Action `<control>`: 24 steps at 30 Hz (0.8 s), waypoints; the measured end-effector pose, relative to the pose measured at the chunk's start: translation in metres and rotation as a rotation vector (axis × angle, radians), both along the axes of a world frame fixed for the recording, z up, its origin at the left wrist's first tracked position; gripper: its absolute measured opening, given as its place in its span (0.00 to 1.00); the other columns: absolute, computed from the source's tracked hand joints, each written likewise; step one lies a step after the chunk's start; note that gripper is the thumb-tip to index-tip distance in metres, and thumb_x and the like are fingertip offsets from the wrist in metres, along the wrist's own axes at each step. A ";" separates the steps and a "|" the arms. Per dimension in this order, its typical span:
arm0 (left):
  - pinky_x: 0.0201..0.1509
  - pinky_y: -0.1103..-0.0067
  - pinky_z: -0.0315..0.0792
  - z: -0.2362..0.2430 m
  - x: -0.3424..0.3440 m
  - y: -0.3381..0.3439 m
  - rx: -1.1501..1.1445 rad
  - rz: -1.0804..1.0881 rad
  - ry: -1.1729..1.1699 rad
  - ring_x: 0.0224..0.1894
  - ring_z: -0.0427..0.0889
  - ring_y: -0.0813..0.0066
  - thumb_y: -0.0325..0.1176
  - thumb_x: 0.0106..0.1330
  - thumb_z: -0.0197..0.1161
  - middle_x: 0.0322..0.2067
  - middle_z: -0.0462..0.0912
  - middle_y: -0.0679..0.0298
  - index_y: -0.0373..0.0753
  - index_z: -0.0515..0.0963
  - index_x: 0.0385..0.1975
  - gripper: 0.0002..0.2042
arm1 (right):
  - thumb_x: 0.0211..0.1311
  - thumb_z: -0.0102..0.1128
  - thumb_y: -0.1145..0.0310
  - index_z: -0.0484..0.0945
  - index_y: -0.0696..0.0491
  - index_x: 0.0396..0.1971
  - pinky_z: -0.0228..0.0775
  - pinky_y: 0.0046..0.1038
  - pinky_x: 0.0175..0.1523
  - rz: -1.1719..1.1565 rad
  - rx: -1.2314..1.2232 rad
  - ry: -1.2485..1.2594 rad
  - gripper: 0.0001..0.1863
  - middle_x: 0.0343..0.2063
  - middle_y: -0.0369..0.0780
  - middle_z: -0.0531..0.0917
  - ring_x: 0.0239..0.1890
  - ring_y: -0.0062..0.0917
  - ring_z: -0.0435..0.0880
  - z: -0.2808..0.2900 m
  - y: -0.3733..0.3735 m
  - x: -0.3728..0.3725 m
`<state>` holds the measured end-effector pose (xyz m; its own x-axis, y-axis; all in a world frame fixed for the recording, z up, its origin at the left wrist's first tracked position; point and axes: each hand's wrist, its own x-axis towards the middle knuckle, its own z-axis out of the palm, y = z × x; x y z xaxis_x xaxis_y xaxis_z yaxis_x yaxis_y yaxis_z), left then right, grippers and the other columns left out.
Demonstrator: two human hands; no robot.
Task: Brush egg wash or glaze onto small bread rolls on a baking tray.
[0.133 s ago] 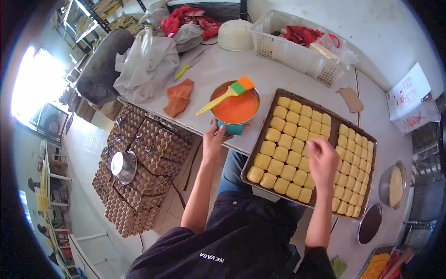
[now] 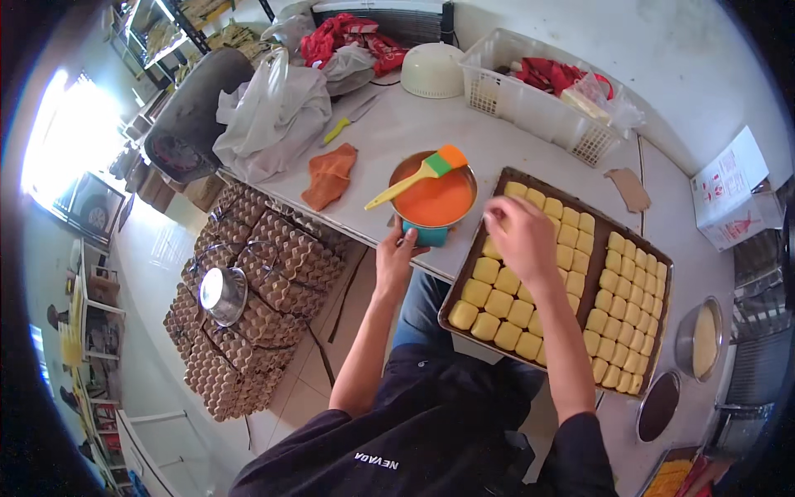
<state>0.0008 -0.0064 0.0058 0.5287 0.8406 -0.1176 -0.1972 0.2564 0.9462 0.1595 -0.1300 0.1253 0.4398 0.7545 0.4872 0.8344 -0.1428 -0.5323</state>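
Observation:
My left hand (image 2: 393,257) grips the turquoise lower part (image 2: 426,234) of a metal bowl (image 2: 431,199) of orange liquid. A brush (image 2: 431,167) with a yellow handle and green-and-orange head lies across the bowl's rim. My right hand (image 2: 522,236), its fingers loosely curled with nothing visible in them, is just right of the bowl, over a dark baking tray (image 2: 602,248). Rows of pale yellow dough pieces (image 2: 479,292) fill the tray in two blocks. An orange cloth (image 2: 330,174) lies left of the bowl.
A knife (image 2: 338,128), plastic bags (image 2: 269,116), a cream cover (image 2: 431,70), a plastic crate (image 2: 538,103) and a carton (image 2: 733,190) surround the work on the table. Two round containers (image 2: 700,340) sit at the right. Egg trays (image 2: 248,315) carrying a steel bowl (image 2: 222,298) are stacked at left.
My right hand has moved up and left across the tray toward the bowl and brush. The whole view has shifted slightly; my left hand keeps its grip.

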 end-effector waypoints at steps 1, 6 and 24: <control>0.43 0.76 0.78 0.001 0.000 -0.002 0.005 -0.005 0.014 0.41 0.77 0.75 0.29 0.69 0.49 0.48 0.73 0.60 0.33 0.50 0.65 0.26 | 0.51 0.61 0.71 0.78 0.52 0.28 0.72 0.28 0.37 0.055 0.006 -0.063 0.04 0.27 0.38 0.78 0.32 0.30 0.79 -0.005 0.022 -0.001; 0.42 0.78 0.79 -0.003 0.000 -0.007 0.027 0.005 -0.009 0.39 0.77 0.79 0.31 0.69 0.51 0.43 0.76 0.61 0.32 0.49 0.65 0.27 | 0.52 0.56 0.72 0.79 0.49 0.32 0.70 0.31 0.43 0.139 -0.049 -0.399 0.07 0.31 0.39 0.76 0.40 0.31 0.76 -0.041 0.101 -0.009; 0.41 0.78 0.79 -0.001 0.004 -0.012 0.034 0.002 0.025 0.40 0.78 0.77 0.31 0.69 0.51 0.45 0.76 0.61 0.34 0.51 0.65 0.27 | 0.56 0.58 0.69 0.78 0.56 0.34 0.71 0.36 0.35 -0.052 0.100 0.184 0.08 0.26 0.48 0.81 0.30 0.40 0.81 -0.024 0.129 0.038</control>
<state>0.0045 -0.0186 0.0049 0.5245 0.8452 -0.1024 -0.1736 0.2240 0.9590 0.1971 -0.0013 0.1010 0.5652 0.6802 0.4667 0.7150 -0.1216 -0.6885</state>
